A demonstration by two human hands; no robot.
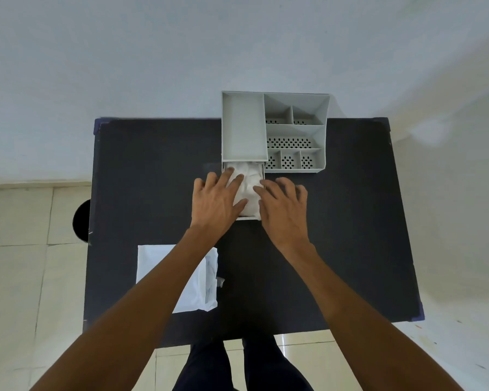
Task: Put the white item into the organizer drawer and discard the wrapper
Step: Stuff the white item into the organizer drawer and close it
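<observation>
A grey organizer [294,131] stands at the far middle of the black table, its bottom drawer [249,218] pulled out toward me. A crumpled white item [250,182] lies inside that drawer. My left hand [216,203] rests flat on the drawer's left side, fingers spread over the white item. My right hand [284,207] lies flat on the drawer's right edge, its fingertips touching the white item. Neither hand grips anything. A white wrapper [206,277] lies flat on the table near left, partly hidden under my left forearm.
The black table [350,235] sits against a pale wall. A dark round bin [82,221] stands on the tiled floor just off the table's left edge. My legs show below the table's near edge.
</observation>
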